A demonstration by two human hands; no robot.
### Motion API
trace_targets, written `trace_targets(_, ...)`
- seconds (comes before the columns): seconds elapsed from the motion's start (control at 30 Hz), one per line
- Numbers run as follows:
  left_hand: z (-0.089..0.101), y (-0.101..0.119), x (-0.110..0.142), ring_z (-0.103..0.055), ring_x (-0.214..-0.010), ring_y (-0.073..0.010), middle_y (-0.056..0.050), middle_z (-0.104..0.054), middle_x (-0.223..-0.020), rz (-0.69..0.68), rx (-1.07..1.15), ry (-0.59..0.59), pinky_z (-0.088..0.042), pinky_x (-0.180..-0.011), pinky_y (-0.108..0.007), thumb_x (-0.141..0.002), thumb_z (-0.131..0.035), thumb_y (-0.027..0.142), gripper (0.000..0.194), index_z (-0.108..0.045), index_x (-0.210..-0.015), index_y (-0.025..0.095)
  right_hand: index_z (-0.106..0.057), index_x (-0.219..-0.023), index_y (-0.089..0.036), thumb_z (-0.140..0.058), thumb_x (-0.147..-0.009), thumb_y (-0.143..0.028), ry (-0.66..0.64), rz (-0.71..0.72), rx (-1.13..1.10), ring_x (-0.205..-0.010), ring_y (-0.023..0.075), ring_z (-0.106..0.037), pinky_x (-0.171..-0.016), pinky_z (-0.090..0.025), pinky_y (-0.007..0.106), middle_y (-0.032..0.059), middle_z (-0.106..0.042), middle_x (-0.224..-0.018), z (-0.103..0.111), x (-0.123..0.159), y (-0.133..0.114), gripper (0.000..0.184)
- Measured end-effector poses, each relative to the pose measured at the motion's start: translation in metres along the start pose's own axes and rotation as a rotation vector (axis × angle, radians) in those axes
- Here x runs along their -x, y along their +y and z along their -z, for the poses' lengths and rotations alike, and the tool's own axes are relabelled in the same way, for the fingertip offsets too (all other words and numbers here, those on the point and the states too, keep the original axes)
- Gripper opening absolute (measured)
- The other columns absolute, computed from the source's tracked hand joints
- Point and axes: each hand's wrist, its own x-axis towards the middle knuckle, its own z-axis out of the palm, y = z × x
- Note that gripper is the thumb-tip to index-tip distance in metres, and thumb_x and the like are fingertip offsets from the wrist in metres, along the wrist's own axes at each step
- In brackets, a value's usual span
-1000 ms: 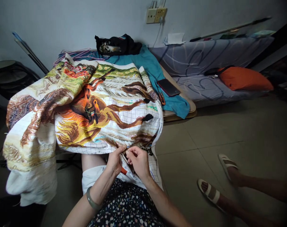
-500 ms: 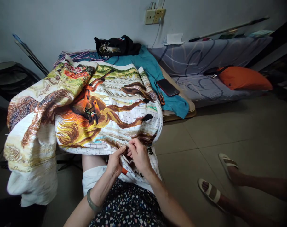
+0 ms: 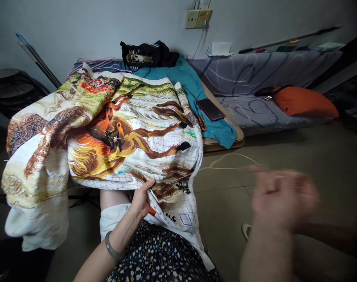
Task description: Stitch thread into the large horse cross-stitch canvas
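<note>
A large cross-stitch cloth (image 3: 166,145) with stitched horses and a printed grid lies over my lap and the bed edge. My left hand (image 3: 141,199) grips its near edge, thumb on top and fingers underneath. Out to the right, over the floor, my right hand (image 3: 284,196) is closed and blurred by motion. A pale thread (image 3: 219,168) runs taut from the stitching near my left thumb to the right fingertips and loops back there. Any needle in those fingers is too blurred to see. Loose yellow-green thread ends lie on the horse's head.
Beyond the cloth, a phone (image 3: 210,109) and small orange-handled snips (image 3: 202,123) rest on a teal cloth (image 3: 225,131). A black bag (image 3: 149,55) and pink hangers (image 3: 98,65) are behind. An orange cushion (image 3: 304,102) lies on the grey couch. Another person's sandal (image 3: 246,231) shows below my right arm.
My right hand has swung from beside my left hand far out to the right, drawing the thread out long. My left hand stays on the cloth edge.
</note>
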Motion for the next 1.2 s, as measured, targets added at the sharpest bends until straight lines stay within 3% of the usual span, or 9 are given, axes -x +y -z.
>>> trace_targets(0.07, -0.001, 0.001, 0.002, -0.068, -0.075, -0.0224, -0.007, -0.071, -0.070, 0.019, -0.014, 0.003, -0.052, -0.078, -0.034, -0.054, -0.078, 0.018, 0.025, -0.066, -0.074, 0.011, -0.049, -0.072, -0.023, -0.061, -0.078, -0.033, -0.188, -0.196, -0.076, -0.036, 0.0074, -0.026, -0.047, -0.045, 0.028, -0.0099, -0.030, -0.045, -0.036, 0.034, 0.028, 0.016)
trace_targets(0.17, -0.003, 0.003, 0.005, -0.067, -0.075, -0.0238, -0.007, -0.071, -0.072, 0.048, -0.027, -0.015, -0.052, -0.076, -0.036, -0.054, -0.078, 0.019, 0.027, -0.065, -0.077, 0.010, -0.051, -0.080, -0.020, -0.052, -0.083, -0.033, -0.554, -0.455, 0.115, -0.039, 0.0081, -0.036, -0.040, -0.036, 0.019, -0.0076, -0.039, -0.046, -0.074, 0.082, 0.061, 0.014)
trace_targets(0.27, -0.004, 0.005, 0.007, -0.066, -0.068, -0.0208, -0.006, -0.069, -0.069, 0.065, -0.015, -0.034, -0.052, -0.073, -0.033, -0.056, -0.076, 0.017, 0.024, -0.064, -0.076, 0.010, -0.059, -0.088, -0.017, -0.049, -0.084, -0.030, -0.712, -0.398, 0.366, -0.044, 0.0092, -0.044, -0.041, -0.036, 0.018, -0.0032, -0.049, -0.052, -0.088, 0.110, 0.077, 0.017)
trace_targets(0.47, -0.003, 0.004, 0.007, -0.061, -0.056, -0.0148, -0.003, -0.065, -0.062, 0.087, -0.001, -0.043, -0.051, -0.063, -0.029, -0.060, -0.074, 0.017, 0.018, -0.062, -0.072, 0.011, -0.065, -0.093, -0.015, -0.047, -0.085, -0.030, -0.713, -0.287, 0.489, -0.045, 0.0110, -0.049, -0.043, -0.038, 0.020, 0.0005, -0.057, -0.055, -0.091, 0.117, 0.082, 0.025)
trace_targets(0.87, -0.004, 0.004, 0.006, -0.062, -0.056, -0.0168, -0.005, -0.067, -0.062, 0.065, 0.008, -0.037, -0.052, -0.063, -0.031, -0.061, -0.071, 0.015, 0.013, -0.062, -0.069, 0.009, -0.067, -0.085, -0.014, -0.048, -0.081, -0.023, -0.718, -0.202, 0.580, -0.039, 0.0098, -0.047, -0.040, -0.037, 0.019, 0.0005, -0.058, -0.051, -0.098, 0.114, 0.077, 0.022)
trace_targets(1.07, -0.007, 0.004, 0.006, -0.059, -0.050, -0.0151, -0.003, -0.065, -0.059, 0.030, -0.017, -0.031, -0.048, -0.051, -0.028, -0.058, -0.074, 0.017, 0.017, -0.062, -0.069, 0.010, -0.057, -0.079, -0.017, -0.045, -0.083, -0.026, -0.689, -0.337, 0.506, -0.035, 0.0089, -0.045, -0.036, -0.035, 0.018, -0.0024, -0.055, -0.051, -0.102, 0.121, 0.082, 0.015)
trace_targets(1.2, -0.008, 0.004, 0.003, -0.055, -0.046, -0.0134, 0.000, -0.062, -0.055, 0.011, -0.059, 0.002, -0.044, -0.047, -0.027, -0.055, -0.076, 0.018, 0.021, -0.061, -0.068, 0.011, -0.058, -0.077, -0.017, -0.050, -0.081, -0.026, -0.656, -0.350, 0.456, -0.047, 0.0108, -0.052, -0.043, -0.042, 0.019, -0.0002, -0.060, -0.062, -0.100, 0.125, 0.091, 0.012)
